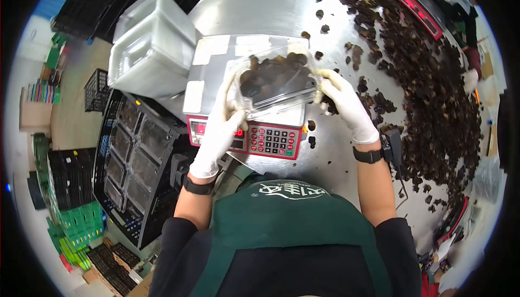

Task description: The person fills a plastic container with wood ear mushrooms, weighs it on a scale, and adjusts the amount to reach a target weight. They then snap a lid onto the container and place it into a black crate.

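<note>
A clear plastic clamshell box [271, 102] with dark brown, mushroom-like pieces [276, 75] inside is between my gloved hands. My left hand [223, 121] grips the box's left side, thumb toward its near edge. On the opposite side, my right hand [342, 99] pinches the right end with its fingertips. Beneath the box is a digital scale [208, 75] with a pale platform and a red front. Its keypad [271, 141] shows in full, while my left hand and wrist cover part of the red display.
Stacked clear and white plastic tubs [149, 53] stand left of the scale. A black crate [135, 161] holding several filled clear boxes sits lower left. Loose dark pieces [433, 102] are heaped across the metal table [244, 4]. Another person's gloved hand [471, 80] is far right, near a second scale [417, 12].
</note>
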A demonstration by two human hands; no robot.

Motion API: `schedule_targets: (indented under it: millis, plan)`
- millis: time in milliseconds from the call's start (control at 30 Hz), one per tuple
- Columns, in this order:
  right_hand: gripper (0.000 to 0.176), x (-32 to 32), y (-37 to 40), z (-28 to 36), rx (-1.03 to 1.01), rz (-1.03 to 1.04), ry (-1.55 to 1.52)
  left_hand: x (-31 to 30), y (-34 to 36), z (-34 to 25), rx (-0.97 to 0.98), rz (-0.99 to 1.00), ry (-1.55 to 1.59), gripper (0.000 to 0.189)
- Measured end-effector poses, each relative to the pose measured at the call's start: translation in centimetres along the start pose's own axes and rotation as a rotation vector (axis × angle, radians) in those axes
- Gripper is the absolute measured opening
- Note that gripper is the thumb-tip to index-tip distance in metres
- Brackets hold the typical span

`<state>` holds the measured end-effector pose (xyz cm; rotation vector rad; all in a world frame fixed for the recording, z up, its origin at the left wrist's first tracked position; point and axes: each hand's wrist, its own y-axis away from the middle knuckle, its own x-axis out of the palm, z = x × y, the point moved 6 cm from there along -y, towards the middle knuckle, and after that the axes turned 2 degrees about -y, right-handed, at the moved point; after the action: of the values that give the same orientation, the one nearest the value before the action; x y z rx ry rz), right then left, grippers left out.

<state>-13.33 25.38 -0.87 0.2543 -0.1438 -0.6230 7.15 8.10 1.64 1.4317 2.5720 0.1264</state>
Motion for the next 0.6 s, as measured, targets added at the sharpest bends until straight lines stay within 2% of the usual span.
schedule_targets:
  millis: [133, 200, 267, 333, 500, 600]
  plan:
    - [0.036, 0.4, 0.8, 0.0, -0.019, -0.046, -0.034, 0.5, 0.6, 1.7, 0.004, -0.022, 0.074, 0.081]
    - [0.037, 0.3, 1.1, -0.8, -0.047, -0.047, -0.018, 0.7, 1.0, 2.6, -0.068, -0.025, 0.342, 0.080]
    - [0.035, 1.3, 2.1, -0.6, -0.053, -0.053, -0.041, -0.1, 2.1, 2.7, -0.080, -0.022, 0.339, 0.081]
    - [0.036, 2.9, 3.6, -0.2, -0.080, -0.113, 0.008, -0.3, 3.7, 3.8, 0.001, -0.054, 0.427, 0.082]
    - [0.040, 8.5, 5.2, 0.8, -0.105, -0.026, 0.067, -3.6, 10.7, 2.4, 0.014, -0.216, 0.515, 0.086]
    - [0.041, 13.8, 5.1, 2.7, -0.081, 0.200, 0.059, -6.7, 14.8, 3.2, 0.014, -0.399, 0.538, 0.087]
